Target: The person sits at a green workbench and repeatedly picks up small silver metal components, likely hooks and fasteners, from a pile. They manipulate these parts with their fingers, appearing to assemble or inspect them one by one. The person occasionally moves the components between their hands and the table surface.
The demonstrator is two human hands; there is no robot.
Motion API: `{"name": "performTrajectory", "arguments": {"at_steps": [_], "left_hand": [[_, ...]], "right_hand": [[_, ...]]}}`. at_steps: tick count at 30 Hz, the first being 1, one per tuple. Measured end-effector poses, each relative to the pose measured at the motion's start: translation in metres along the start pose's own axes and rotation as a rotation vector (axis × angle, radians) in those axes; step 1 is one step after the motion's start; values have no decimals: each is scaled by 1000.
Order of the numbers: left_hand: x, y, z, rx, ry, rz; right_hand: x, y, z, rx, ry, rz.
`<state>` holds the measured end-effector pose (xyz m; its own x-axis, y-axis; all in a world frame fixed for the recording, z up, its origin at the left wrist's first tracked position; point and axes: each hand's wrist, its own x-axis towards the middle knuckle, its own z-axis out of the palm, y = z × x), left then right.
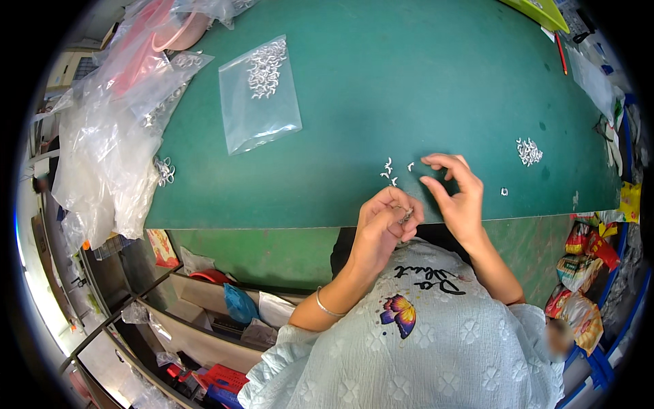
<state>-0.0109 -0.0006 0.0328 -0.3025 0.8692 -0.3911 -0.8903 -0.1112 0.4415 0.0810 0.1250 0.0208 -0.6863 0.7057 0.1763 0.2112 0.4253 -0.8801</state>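
Note:
My left hand (380,219) is closed at the table's near edge, with a small metallic piece (407,216) showing at its fingertips; its exact kind is too small to tell. To its right, my right hand (463,194) is open, thumb and forefinger apart with nothing visible between them. Just left of those fingertips lies one small curved silver piece (411,166). A few similar pieces (388,165) rest on the green table (354,82) beyond my left hand. Farther right are a small heap of silver pieces (529,152) and a single squarish one (504,191).
A clear flat bag (259,126) with many curved silver pieces lies at the left-centre. Crumpled plastic bags (102,157) and a pink bowl (182,34) crowd the left edge. Silver rings (165,172) lie beside them. A red pencil-like stick (561,54) is at far right.

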Motion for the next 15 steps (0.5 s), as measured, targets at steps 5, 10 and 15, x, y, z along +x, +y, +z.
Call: {"name": "performTrajectory", "arguments": {"at_steps": [5, 10, 15], "left_hand": [[0, -8, -12, 133, 192, 81], [3, -12, -13, 390, 304, 188], [6, -15, -6, 659, 224, 416]], "right_hand": [[8, 23, 20, -184, -69, -200], [5, 21, 15, -57, -60, -72], [-4, -3, 2, 528, -128, 338]]}}
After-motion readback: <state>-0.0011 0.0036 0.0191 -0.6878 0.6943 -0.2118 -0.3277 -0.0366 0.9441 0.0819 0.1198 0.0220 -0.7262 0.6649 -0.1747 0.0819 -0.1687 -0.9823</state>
